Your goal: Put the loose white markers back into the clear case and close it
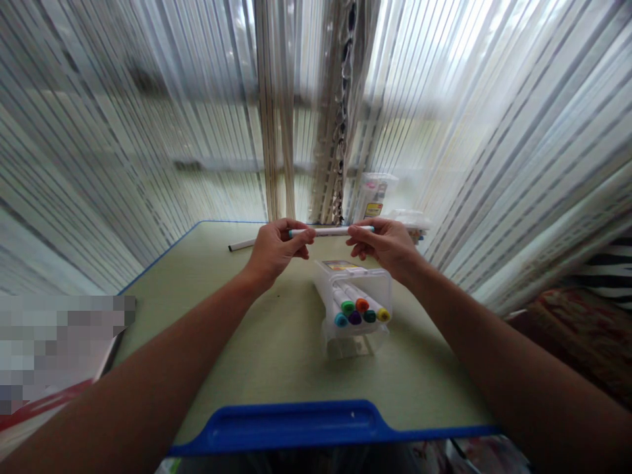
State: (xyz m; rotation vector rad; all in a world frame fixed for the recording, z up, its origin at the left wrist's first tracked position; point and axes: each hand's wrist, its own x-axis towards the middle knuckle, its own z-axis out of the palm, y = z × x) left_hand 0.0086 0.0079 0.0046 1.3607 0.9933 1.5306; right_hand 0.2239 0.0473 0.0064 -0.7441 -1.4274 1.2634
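Observation:
A white marker with light blue ends (332, 232) is held level above the far part of the table, between my two hands. My left hand (280, 249) pinches its left end, and my right hand (385, 245) pinches the right end. Below and between the hands, a clear plastic case (320, 296) lies on its side with its lid open toward me. Several markers (362, 305) sit inside it, with green, orange, yellow, blue, purple and dark green ends showing. Another white marker with a black tip (241, 245) lies on the table left of my left hand, partly hidden behind it.
The pale table (237, 368) has a blue edge with a blue tray groove (296, 424) at the front. Behind my right hand stand an upright clear case (378, 194) and another clear container (409, 218). String curtains (197, 118) hang close behind the table.

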